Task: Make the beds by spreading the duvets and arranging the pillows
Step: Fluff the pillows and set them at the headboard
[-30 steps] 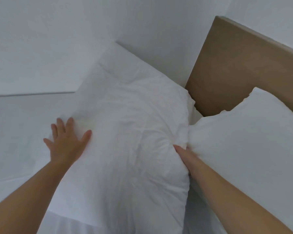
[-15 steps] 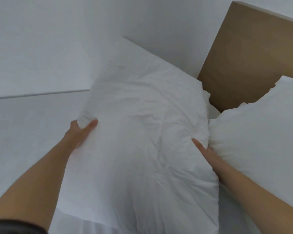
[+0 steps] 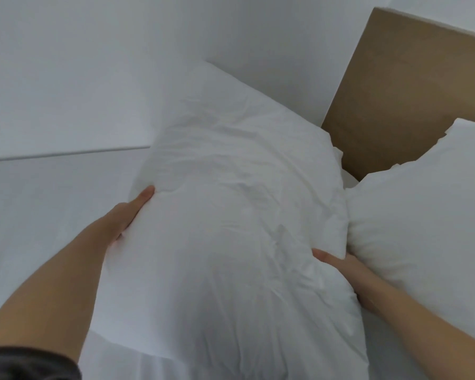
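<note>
Nearest the camera, at the lower left corner, a dark grey sleeve [image 3: 25, 363] edges the left forearm, and both bare arms reach forward to a large, plump white pillow in a creased cotton case [image 3: 231, 229]. The left hand [image 3: 126, 215] is clamped on the pillow's left edge, thumb on top and fingers tucked out of sight beneath. The right hand [image 3: 346, 272] grips the right edge the same way, thumb pressed into the fabric, the rest of the fingers hidden under the bulge.

Risks, as I judge them: the filling looks soft and bunched toward the middle, so a hold by the case alone could let the stuffing sag and leave the pillow lumpy or crooked when set down. Its right side touches a second white pillow [image 3: 422, 229], so pushing it farther could shove that one askew. The near end droops over the pale white sheet [image 3: 39, 229], and dragging it could ruck the sheet.

Beyond the pillows, its far corner points toward the white wall [image 3: 93, 64], just beside the tan wooden headboard [image 3: 409, 91] against which the second pillow leans.
</note>
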### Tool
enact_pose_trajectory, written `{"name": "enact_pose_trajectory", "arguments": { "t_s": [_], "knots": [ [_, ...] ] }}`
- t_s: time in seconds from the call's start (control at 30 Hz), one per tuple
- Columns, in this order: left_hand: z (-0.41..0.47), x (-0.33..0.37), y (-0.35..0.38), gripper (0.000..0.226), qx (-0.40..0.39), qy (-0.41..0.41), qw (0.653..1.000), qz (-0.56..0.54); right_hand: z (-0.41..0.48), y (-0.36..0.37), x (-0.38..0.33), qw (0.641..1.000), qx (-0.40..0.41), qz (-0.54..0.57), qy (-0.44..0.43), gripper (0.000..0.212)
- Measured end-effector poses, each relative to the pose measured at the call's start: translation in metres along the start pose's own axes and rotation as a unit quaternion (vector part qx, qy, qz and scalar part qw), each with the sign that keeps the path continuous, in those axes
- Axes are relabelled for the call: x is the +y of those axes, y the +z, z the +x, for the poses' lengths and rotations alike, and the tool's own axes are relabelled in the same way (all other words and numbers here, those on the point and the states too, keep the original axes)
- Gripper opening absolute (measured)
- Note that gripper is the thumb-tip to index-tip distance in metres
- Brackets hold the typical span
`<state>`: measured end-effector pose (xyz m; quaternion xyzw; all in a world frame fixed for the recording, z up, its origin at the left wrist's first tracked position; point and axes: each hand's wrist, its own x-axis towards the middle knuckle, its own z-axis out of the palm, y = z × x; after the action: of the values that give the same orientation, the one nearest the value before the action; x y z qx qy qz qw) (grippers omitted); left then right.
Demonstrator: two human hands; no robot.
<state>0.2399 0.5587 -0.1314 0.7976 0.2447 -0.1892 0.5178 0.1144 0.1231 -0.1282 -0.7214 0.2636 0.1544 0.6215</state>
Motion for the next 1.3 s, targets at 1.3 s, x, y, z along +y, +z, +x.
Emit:
{"name": "enact_pose_trajectory", "arguments": {
  "t_s": [1.3],
  "knots": [
    [-0.108,0.0,0.111,0.084,0.235,0.166,0.852,0.438,0.018,-0.022,-0.067,0.979,-0.055,-0.096,0.168,0.06]
  ]
}}
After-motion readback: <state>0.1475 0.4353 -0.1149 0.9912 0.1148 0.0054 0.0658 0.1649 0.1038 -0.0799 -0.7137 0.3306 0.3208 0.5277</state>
